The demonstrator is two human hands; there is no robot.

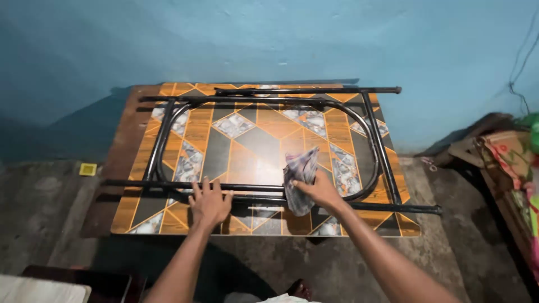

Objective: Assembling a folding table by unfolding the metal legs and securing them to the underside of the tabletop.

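Observation:
A folding table (264,140) lies flat on the floor, its orange, grey and marbled patterned board facing up under a folded black metal tube frame (370,140). My left hand (209,203) rests palm down with fingers spread on the board and the near black bar. My right hand (320,189) grips a crumpled grey patterned cloth (298,179) and presses it against the near frame bar and the board.
A blue wall (269,39) rises behind the table. The floor (45,213) is rough grey concrete with a small yellow square object (87,169) at the left. Colourful fabric and wooden pieces (508,163) are piled at the right. A dark wooden item (84,283) sits at bottom left.

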